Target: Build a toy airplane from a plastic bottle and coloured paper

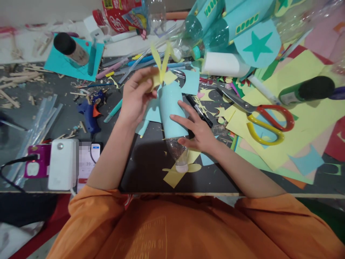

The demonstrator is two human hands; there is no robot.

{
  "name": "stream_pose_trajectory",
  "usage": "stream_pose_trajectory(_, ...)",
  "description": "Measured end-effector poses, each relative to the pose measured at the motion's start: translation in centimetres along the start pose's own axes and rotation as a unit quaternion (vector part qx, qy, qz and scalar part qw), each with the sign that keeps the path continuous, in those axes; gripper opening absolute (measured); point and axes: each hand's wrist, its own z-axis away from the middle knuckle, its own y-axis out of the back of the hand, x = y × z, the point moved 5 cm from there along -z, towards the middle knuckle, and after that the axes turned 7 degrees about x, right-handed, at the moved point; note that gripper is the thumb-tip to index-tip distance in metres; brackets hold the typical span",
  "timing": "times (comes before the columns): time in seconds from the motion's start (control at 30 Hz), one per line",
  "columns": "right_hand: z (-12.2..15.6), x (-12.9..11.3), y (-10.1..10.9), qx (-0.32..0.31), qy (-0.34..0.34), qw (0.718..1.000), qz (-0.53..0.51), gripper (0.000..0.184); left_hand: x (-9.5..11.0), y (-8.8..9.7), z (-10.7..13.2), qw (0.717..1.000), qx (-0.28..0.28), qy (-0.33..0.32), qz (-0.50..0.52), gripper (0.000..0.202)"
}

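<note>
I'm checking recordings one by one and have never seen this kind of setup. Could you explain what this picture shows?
There is no machine here: a person is working with two bare hands. The single picture comes from a camera worn on the head, looking forward and down, so the orange shirt appears at the bottom.

The left hand pinches a yellow paper piece with upright strips. The right hand has its fingers spread against a clear bottle wrapped in light blue paper.

On the dark table lie scissors, yellow sheets, a blue glue gun and a phone. Farther back are more blue-wrapped bottles.
</note>
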Motion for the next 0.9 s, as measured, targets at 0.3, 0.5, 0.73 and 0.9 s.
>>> stream_pose_trajectory(0.3,0.1,0.1,-0.1,0.002,0.008,1.000,-0.003,0.060,0.3,1.4,-1.2,0.998,0.018,-0.006,-0.061,0.026)
stream_pose_trajectory(0.5,0.0,0.1,0.0,-0.009,0.002,1.000,-0.002,0.062,-1.2,-0.3,0.2,0.993,0.027,0.011,-0.113,0.012)
stream_pose_trajectory(0.73,0.1,0.1,-0.1,-0.029,-0.005,1.000,0.011,0.063,-1.3,-0.3,0.8,0.994,0.035,0.022,-0.105,0.012)
stream_pose_trajectory(0.9,0.1,0.1,-0.2,-0.027,0.000,1.000,0.012,0.063,-1.6,-0.3,0.6,0.995,0.021,0.003,-0.101,0.011)
